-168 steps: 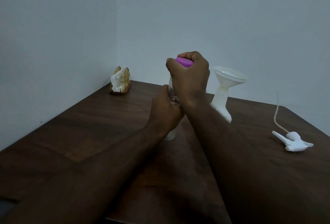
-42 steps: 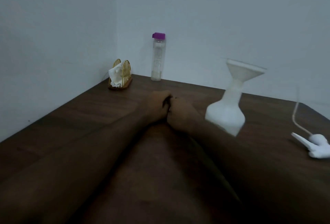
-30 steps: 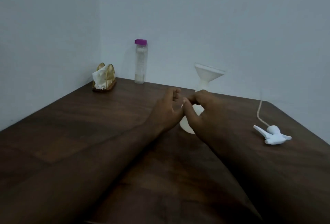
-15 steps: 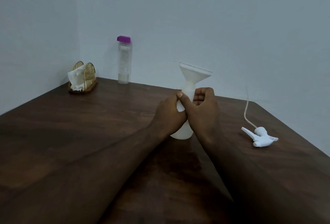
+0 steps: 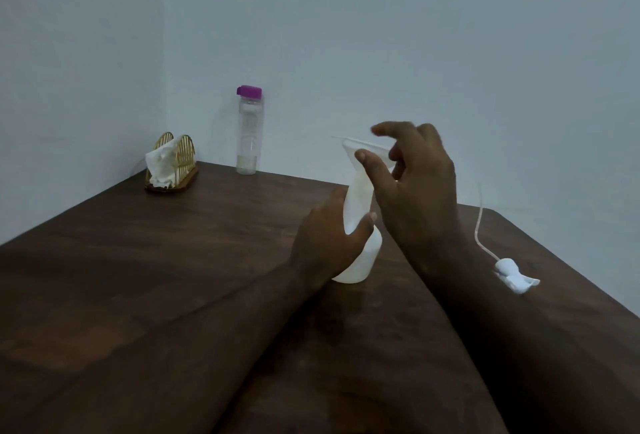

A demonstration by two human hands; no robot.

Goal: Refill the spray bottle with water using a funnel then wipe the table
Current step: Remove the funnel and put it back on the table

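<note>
The white spray bottle [image 5: 360, 260] stands on the dark wooden table [image 5: 173, 277] with a white funnel [image 5: 353, 149] in its neck. My left hand [image 5: 329, 243] grips the bottle around its narrow upper body. My right hand [image 5: 412, 184] hovers at the funnel's rim with fingers spread, partly hiding it; it holds nothing. The white spray head [image 5: 516, 277] with its thin tube lies on the table to the right. A clear water bottle [image 5: 248, 135] with a purple cap stands at the back by the wall.
A gold wire napkin holder [image 5: 171, 163] with white tissues sits in the back left corner. Walls close off the table at the back and left. The table's right edge runs just past the spray head.
My right hand has let go of the bottle's neck and risen to the funnel's rim, fingers now spread. My left hand stays on the bottle.
</note>
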